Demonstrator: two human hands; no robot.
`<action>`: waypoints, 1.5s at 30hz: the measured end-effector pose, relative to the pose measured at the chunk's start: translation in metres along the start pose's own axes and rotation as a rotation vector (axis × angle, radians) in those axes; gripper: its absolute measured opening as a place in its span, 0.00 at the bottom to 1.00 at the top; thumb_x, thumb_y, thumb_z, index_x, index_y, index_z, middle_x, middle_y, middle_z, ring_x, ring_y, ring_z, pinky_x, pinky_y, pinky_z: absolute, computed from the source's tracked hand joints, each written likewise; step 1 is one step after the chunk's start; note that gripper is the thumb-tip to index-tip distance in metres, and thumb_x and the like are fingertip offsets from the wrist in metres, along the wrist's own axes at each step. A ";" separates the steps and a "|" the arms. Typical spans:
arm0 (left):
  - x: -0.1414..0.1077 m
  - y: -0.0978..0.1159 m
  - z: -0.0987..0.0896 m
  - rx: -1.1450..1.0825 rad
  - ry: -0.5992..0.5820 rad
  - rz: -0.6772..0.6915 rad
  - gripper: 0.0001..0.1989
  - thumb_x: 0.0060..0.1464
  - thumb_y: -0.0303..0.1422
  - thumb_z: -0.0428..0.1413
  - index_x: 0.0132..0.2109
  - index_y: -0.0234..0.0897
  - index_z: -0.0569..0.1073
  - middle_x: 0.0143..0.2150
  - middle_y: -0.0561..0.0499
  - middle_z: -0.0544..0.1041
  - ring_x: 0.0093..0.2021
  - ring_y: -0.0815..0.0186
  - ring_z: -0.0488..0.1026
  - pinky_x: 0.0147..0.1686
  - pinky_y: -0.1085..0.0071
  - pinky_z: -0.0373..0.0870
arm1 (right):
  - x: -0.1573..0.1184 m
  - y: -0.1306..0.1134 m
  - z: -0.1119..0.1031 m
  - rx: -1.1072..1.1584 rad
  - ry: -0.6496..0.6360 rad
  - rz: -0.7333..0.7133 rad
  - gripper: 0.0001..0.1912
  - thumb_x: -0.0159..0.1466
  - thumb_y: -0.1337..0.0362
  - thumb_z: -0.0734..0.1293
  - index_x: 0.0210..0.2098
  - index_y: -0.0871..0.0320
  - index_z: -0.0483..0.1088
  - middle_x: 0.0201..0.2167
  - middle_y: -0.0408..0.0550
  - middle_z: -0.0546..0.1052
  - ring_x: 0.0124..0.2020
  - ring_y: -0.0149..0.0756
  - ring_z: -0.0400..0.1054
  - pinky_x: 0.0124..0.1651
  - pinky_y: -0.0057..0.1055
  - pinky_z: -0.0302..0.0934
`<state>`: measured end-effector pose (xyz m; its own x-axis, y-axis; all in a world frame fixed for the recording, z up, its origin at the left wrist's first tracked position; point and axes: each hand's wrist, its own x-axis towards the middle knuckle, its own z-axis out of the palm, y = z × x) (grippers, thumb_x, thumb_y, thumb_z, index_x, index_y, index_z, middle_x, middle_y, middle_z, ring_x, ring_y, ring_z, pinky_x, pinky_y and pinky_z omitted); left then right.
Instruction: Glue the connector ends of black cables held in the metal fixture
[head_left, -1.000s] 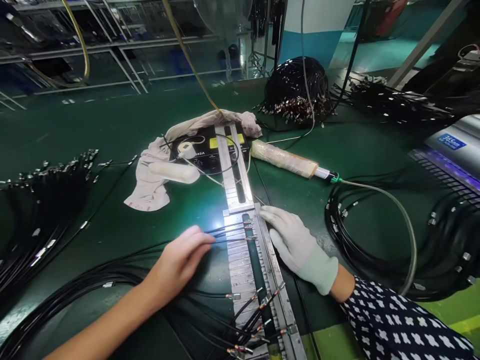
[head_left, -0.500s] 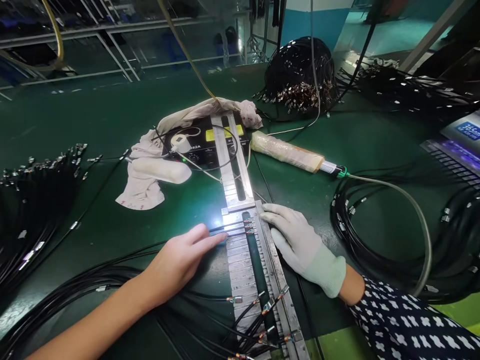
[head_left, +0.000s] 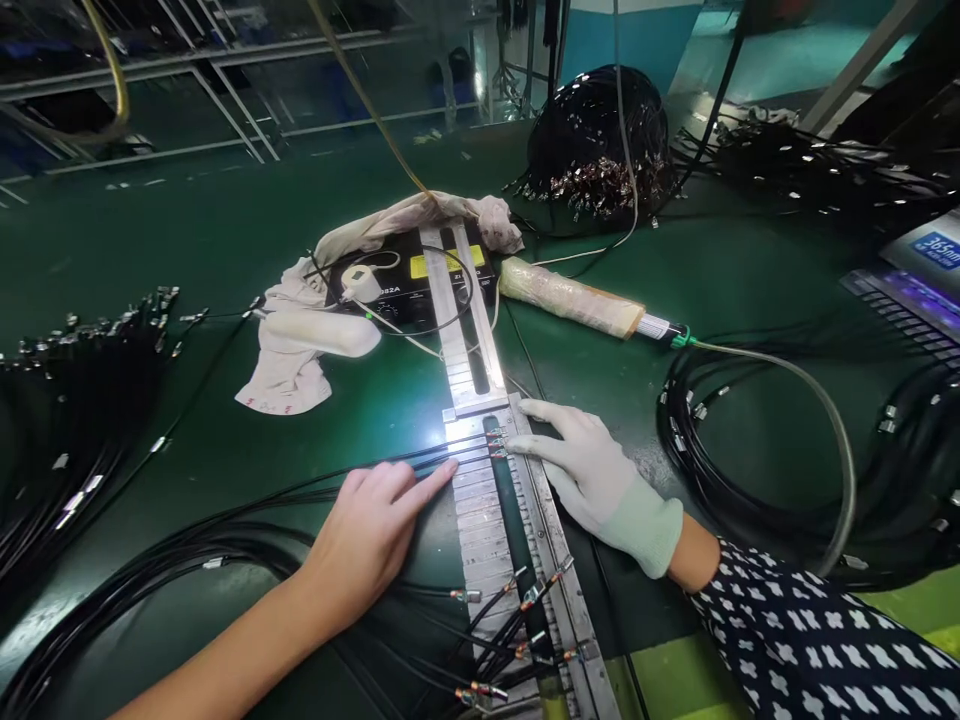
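Note:
A slotted metal fixture runs down the middle of the bench. Three black cables lie across its upper slots, their small metal connector ends over the long gap. My bare left hand is beside the fixture, index finger stretched out to its left edge near the lowest of these cables; the other fingers are bent. My right hand, in a white glove, rests over the right-hand rail, with its fingers apart and one fingertip by the connectors. Lower down, several loose cable ends lie across the fixture.
Behind stands a black control box with a cloth around it. A wrapped tool lies to the right. Coiled cables, a big cable bundle and a purple-lit UV device are at the right; more cables at left.
My left fingers have spread a little, the index finger staying at the fixture edge. My right index finger has moved down and left to the connectors. The view has shifted slightly.

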<state>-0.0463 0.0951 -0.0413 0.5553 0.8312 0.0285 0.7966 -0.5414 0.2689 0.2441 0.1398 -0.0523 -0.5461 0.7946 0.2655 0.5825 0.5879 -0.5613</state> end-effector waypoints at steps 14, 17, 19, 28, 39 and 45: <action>-0.029 0.022 -0.025 -0.443 -0.104 -0.108 0.05 0.65 0.28 0.49 0.41 0.40 0.68 0.40 0.51 0.70 0.42 0.66 0.67 0.41 0.73 0.66 | 0.000 -0.002 0.000 -0.001 -0.013 0.032 0.18 0.68 0.71 0.57 0.52 0.54 0.72 0.62 0.53 0.64 0.60 0.49 0.59 0.59 0.52 0.56; -0.009 0.016 -0.017 -0.479 0.119 -0.092 0.06 0.64 0.26 0.51 0.44 0.40 0.71 0.39 0.52 0.71 0.40 0.69 0.69 0.39 0.76 0.66 | 0.000 -0.001 0.000 0.009 -0.001 0.025 0.19 0.67 0.72 0.58 0.52 0.54 0.73 0.62 0.53 0.65 0.60 0.48 0.59 0.59 0.52 0.56; 0.004 0.012 -0.012 -0.445 0.173 -0.045 0.09 0.63 0.25 0.52 0.47 0.40 0.73 0.38 0.53 0.71 0.38 0.70 0.69 0.38 0.77 0.66 | 0.000 -0.002 -0.001 0.016 0.008 0.024 0.19 0.67 0.72 0.58 0.52 0.54 0.73 0.62 0.53 0.65 0.60 0.48 0.59 0.59 0.51 0.57; 0.029 0.006 -0.002 -0.220 0.155 0.131 0.13 0.65 0.24 0.48 0.51 0.36 0.72 0.36 0.49 0.71 0.35 0.69 0.69 0.34 0.75 0.67 | 0.003 -0.005 -0.006 0.044 -0.039 0.072 0.19 0.68 0.72 0.58 0.53 0.52 0.72 0.64 0.49 0.63 0.63 0.45 0.56 0.62 0.50 0.54; 0.029 0.013 0.004 -0.011 0.240 0.168 0.13 0.64 0.24 0.47 0.50 0.34 0.73 0.37 0.47 0.70 0.36 0.65 0.66 0.34 0.70 0.65 | 0.001 -0.004 -0.006 0.052 -0.031 0.068 0.19 0.67 0.72 0.58 0.53 0.52 0.72 0.63 0.49 0.63 0.63 0.45 0.56 0.62 0.50 0.53; 0.011 0.014 0.014 0.085 0.123 0.105 0.21 0.66 0.23 0.42 0.62 0.35 0.65 0.37 0.47 0.73 0.34 0.64 0.66 0.32 0.68 0.62 | 0.002 -0.001 -0.003 0.044 -0.002 0.062 0.18 0.67 0.72 0.59 0.51 0.51 0.74 0.62 0.49 0.64 0.62 0.46 0.58 0.61 0.51 0.56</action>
<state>-0.0253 0.0945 -0.0505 0.6068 0.7762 0.1712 0.7564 -0.6301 0.1759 0.2435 0.1412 -0.0489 -0.5107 0.8291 0.2275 0.5887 0.5301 -0.6102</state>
